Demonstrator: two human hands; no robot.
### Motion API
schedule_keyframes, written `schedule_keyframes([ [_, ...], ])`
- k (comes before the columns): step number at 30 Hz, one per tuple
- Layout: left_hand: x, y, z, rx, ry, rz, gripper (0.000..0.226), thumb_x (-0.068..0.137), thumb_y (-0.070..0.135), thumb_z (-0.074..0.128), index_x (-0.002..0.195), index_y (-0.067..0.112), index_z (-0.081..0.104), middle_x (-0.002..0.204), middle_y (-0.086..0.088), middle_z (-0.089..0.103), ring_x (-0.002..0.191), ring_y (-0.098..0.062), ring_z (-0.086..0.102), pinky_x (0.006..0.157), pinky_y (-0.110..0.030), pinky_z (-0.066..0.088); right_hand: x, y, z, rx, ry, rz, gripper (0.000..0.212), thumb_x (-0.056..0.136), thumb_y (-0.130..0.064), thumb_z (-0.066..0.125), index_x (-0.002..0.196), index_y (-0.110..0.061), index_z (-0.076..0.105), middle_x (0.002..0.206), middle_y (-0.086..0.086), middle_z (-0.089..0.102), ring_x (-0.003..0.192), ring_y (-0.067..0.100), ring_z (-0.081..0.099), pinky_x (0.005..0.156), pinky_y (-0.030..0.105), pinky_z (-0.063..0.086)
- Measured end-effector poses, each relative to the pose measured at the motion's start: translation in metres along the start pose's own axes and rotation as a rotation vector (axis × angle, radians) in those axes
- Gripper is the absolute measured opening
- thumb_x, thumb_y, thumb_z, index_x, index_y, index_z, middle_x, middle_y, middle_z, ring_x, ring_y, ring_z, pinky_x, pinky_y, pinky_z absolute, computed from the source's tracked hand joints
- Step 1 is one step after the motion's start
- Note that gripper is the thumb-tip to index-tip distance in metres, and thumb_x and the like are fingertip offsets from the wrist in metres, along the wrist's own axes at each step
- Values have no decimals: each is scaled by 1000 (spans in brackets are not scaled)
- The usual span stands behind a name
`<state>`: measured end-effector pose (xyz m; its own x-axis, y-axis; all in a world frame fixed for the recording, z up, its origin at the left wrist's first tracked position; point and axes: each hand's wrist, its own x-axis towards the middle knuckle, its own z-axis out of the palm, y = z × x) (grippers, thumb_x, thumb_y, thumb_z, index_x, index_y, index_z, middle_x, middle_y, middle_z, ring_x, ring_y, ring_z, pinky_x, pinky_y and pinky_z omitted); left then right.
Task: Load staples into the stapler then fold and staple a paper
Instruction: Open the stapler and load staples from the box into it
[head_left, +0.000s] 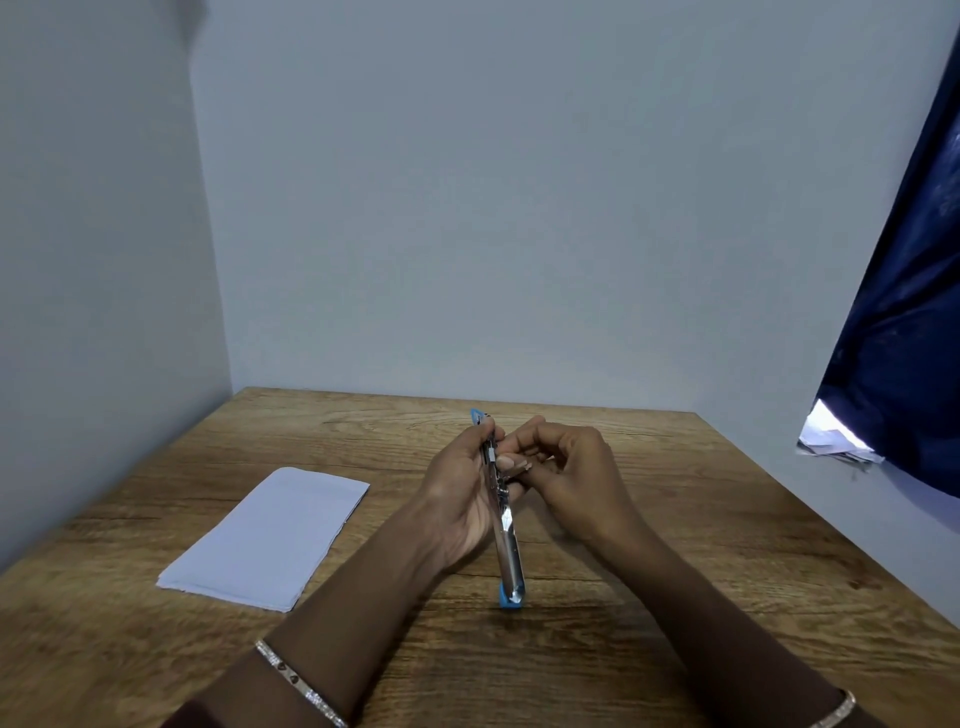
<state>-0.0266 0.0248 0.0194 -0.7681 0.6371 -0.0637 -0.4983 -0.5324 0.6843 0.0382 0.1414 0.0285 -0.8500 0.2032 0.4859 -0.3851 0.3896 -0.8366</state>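
Note:
A blue and silver stapler (508, 551) is swung open lengthwise above the middle of the wooden table (675, 545), one blue end pointing away and one toward me. My left hand (460, 493) grips its far half from the left side. My right hand (566, 470) sits close against the stapler's right side, thumb and fingers pinched on a small silvery strip of staples (521, 468) at the metal channel. A white sheet of paper (270, 538), folded into a rectangle, lies flat on the table to the left.
Pale walls close the table on the left and at the back. A dark blue curtain (904, 332) hangs at the right, with some white papers (836, 441) showing below its edge. Bangles circle both wrists.

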Motion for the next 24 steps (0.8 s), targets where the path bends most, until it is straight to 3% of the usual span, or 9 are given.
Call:
schedule_keyframes([
  [4,0,0,2,-68,22,-3,28,107,25,43,104,-1,54,135,-28,55,123,-38,46,110,-41,32,1,-1,-1,-19,-2,-28,9,82,1,80,91,1,77,84,17,76,69,13,70,64,20,56],
  [6,1,-2,1,-97,32,-25,47,108,26,40,125,-16,51,142,-31,48,136,-40,48,117,-45,39,1,-2,-2,-19,-16,-34,13,82,0,80,94,-4,79,86,17,77,75,17,71,70,24,59],
  [7,0,-1,2,-111,34,-31,51,109,26,40,134,-18,47,140,-30,48,137,-40,49,109,-48,49,2,-2,-3,-14,-23,-37,16,82,0,80,96,-6,79,87,16,78,76,20,72,72,25,60],
  [9,-6,3,6,-147,40,-35,50,108,24,42,141,-14,42,126,-27,53,120,-35,56,86,-45,64,3,-2,-5,-12,-38,-39,19,83,1,79,101,-7,80,89,11,79,81,27,75,74,23,59],
  [12,-7,4,6,-156,53,-73,33,108,24,44,118,-6,54,101,-26,68,101,-26,60,101,-37,51,4,-1,-7,-63,-58,-62,23,84,1,77,105,-6,81,92,5,79,87,23,76,80,27,59],
  [15,-6,5,5,-165,78,-105,25,106,26,46,90,7,51,74,-8,50,70,-16,48,83,-32,41,3,-2,-8,-140,-72,-97,23,84,1,77,104,-9,82,90,3,79,88,12,75,82,28,59],
  [18,-7,5,5,-179,84,-135,29,106,29,46,88,7,50,72,-7,46,69,-17,46,81,-32,42,3,-3,-10,-150,-78,-111,23,82,1,78,99,-13,83,85,-2,79,84,8,74,74,21,56],
  [21,-8,6,5,-246,50,-149,36,107,32,45,87,3,52,86,-17,59,88,-22,56,113,-34,37,5,-1,-11,-76,-93,-60,21,81,2,79,97,-11,84,82,-3,79,79,8,75,73,20,55],
  [24,-9,6,7,-244,-9,-122,47,108,34,41,98,-9,56,90,-28,73,83,-24,71,95,-38,58,4,-4,-14,72,-89,46,15,89,-4,75,100,-9,82,83,3,81,72,7,74,67,19,56],
])
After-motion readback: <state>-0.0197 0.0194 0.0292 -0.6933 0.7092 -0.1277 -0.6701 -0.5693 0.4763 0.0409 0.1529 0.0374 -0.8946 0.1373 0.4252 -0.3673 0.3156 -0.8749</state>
